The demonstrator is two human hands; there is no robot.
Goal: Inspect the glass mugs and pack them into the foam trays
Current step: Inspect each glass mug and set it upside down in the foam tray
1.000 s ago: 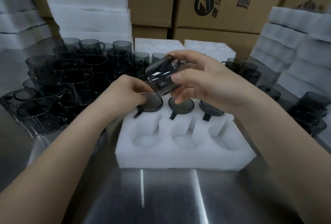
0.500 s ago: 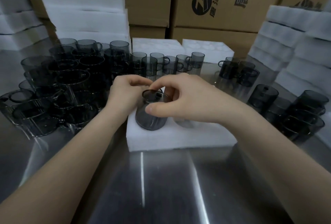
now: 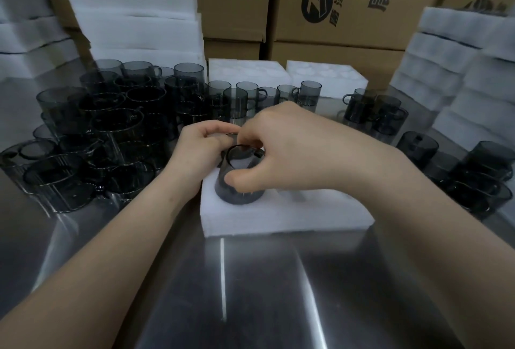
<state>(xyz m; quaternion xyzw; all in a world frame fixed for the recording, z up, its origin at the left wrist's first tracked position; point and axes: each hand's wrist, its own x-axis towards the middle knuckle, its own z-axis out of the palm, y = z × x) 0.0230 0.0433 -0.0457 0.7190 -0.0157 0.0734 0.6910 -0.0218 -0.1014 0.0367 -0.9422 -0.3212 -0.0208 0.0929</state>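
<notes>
A white foam tray (image 3: 284, 216) lies on the steel table in front of me. A smoky grey glass mug (image 3: 237, 184) stands partly sunk in the tray's near left pocket. My right hand (image 3: 292, 150) grips this mug, thumb on its side and fingers over the rim. My left hand (image 3: 199, 147) sits curled at the tray's far left corner, fingertips pinching something dark by the mug's rim; what it holds is hidden. The tray's back row is covered by both hands.
Several loose grey mugs (image 3: 106, 136) crowd the table's left side, more mugs (image 3: 473, 170) stand at the right and a row of mugs (image 3: 264, 94) behind. Foam tray stacks (image 3: 133, 14) and cardboard boxes (image 3: 348, 5) line the back. Bare steel table (image 3: 250, 293) lies near me.
My right hand brought the mug down from mid-air, where it was tilted, and set it into the tray's near left pocket. My left hand stayed by the tray's far left corner.
</notes>
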